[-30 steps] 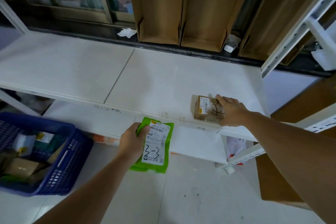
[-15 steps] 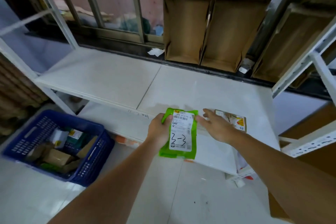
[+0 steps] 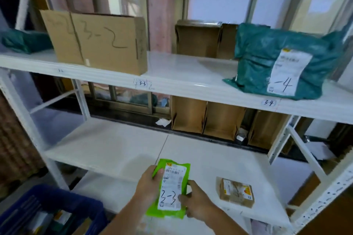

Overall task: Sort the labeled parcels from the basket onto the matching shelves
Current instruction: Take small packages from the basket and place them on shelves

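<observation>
A green pouch parcel (image 3: 169, 189) with a white label handwritten "3-3" is held upright in front of me. My left hand (image 3: 150, 184) grips its left edge and my right hand (image 3: 196, 201) grips its lower right edge. A small brown parcel (image 3: 236, 191) lies on the lower white shelf (image 3: 118, 150), to the right of my hands. The upper shelf (image 3: 187, 74) carries edge tags "3-3" (image 3: 142, 83) and "3-4" (image 3: 269, 103). The blue basket (image 3: 57, 204) with more parcels sits at the bottom left.
On the upper shelf stand a cardboard box marked "3-2" (image 3: 99, 44) and a teal bag (image 3: 282, 61) with a "-4" label; another teal bag (image 3: 21, 41) lies far left. Open cardboard boxes (image 3: 206, 118) lean behind the shelves. White uprights (image 3: 305, 158) frame the right side.
The view has tilted up, bringing the upper shelf in. My right hand left the small brown parcel on the lower shelf and took hold of the green pouch beside my left hand.
</observation>
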`<action>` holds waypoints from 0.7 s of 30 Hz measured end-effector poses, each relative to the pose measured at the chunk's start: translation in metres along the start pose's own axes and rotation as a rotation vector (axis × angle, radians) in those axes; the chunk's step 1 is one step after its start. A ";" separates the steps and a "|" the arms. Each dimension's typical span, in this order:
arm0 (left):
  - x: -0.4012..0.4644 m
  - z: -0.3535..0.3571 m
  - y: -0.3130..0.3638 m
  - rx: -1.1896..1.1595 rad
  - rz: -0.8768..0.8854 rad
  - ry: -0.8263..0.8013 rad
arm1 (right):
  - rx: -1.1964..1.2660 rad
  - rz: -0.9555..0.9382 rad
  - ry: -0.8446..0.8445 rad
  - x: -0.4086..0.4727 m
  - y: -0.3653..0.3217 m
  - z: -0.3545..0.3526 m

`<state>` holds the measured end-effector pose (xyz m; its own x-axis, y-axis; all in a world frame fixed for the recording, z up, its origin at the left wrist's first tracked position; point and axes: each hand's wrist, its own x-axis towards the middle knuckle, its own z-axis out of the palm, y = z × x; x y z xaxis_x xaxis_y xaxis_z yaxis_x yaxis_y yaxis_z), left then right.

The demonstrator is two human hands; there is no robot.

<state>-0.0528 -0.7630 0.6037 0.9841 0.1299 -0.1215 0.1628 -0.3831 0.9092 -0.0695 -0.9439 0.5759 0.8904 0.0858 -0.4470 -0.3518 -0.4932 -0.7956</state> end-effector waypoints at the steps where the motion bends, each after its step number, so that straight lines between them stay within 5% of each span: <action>1: 0.000 -0.014 0.015 -0.015 0.035 0.014 | -0.017 -0.044 0.027 -0.003 -0.019 -0.001; 11: -0.010 -0.124 0.156 -0.218 0.279 0.129 | -0.053 -0.450 0.234 -0.071 -0.194 -0.036; 21: -0.003 -0.161 0.262 -0.362 0.369 0.216 | 0.152 -0.610 0.427 -0.108 -0.299 -0.085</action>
<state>-0.0251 -0.7164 0.9066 0.9279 0.2454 0.2807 -0.2625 -0.1047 0.9592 -0.0356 -0.8795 0.8968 0.9635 -0.0529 0.2626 0.2301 -0.3385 -0.9124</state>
